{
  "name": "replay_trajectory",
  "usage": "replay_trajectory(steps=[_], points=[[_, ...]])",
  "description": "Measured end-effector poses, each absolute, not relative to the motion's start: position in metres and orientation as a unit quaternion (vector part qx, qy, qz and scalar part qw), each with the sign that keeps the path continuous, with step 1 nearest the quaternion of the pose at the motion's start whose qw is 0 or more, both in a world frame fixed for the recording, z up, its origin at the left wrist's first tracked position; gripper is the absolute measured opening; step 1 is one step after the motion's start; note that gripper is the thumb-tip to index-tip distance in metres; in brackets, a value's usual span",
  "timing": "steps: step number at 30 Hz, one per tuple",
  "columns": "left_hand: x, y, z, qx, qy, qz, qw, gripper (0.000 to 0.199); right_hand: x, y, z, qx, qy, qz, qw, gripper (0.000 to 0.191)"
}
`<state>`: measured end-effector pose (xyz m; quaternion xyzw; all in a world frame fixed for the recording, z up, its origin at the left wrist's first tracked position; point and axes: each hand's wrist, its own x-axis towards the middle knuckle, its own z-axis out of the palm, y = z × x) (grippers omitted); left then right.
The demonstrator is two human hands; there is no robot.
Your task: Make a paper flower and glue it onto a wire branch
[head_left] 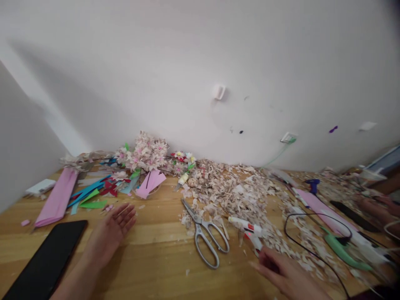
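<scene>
The open, empty left hand [111, 234] spreads its fingers just left of the steel scissors [203, 234], which lie within easy reach between the hands; the blurred right hand [281, 266], grip unclear, sits just below a white-and-red tool [245, 227]; paper scraps [231, 196] lie heaped beyond.

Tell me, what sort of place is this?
It looks like a craft workspace, probably for making paper flowers: there is a bunch of paper flowers, a pair of scissors, and a heap of paper scraps across a wooden table.
</scene>
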<state>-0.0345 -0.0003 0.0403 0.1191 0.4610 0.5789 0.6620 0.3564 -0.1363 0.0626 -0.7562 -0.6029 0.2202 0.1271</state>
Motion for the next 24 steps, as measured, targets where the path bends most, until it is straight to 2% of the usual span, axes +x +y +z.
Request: replay_trajectory(steps=[3, 6, 10, 13, 15, 20, 24], points=[[-0.012, -0.002, 0.041, 0.142, 0.459, 0.559, 0.676, 0.026, 0.400, -0.140, 0.032, -0.821, -0.532, 0.159, 0.133, 0.036], [0.012, -0.005, 0.044, 0.151, 0.454, 0.544, 0.689, 0.024, 0.415, -0.129, 0.011, -0.815, -0.516, 0.080, 0.252, 0.038], [0.037, -0.011, 0.045, 0.153, 0.451, 0.522, 0.707, 0.018, 0.405, -0.103, -0.009, -0.778, -0.504, 0.119, 0.356, 0.045], [0.047, -0.014, 0.041, 0.158, 0.458, 0.512, 0.710, 0.017, 0.395, -0.091, -0.019, -0.790, -0.466, 0.155, 0.368, 0.043], [0.048, -0.014, 0.037, 0.154, 0.467, 0.504, 0.710, 0.018, 0.395, -0.092, -0.019, -0.782, -0.461, 0.171, 0.382, 0.040], [0.043, -0.007, 0.032, 0.148, 0.472, 0.506, 0.707, 0.019, 0.437, -0.108, 0.003, -0.739, -0.434, 0.188, 0.480, 0.043], [0.040, -0.004, 0.030, 0.142, 0.488, 0.510, 0.694, 0.024, 0.500, -0.109, 0.008, -0.805, -0.348, 0.046, 0.478, 0.048]])
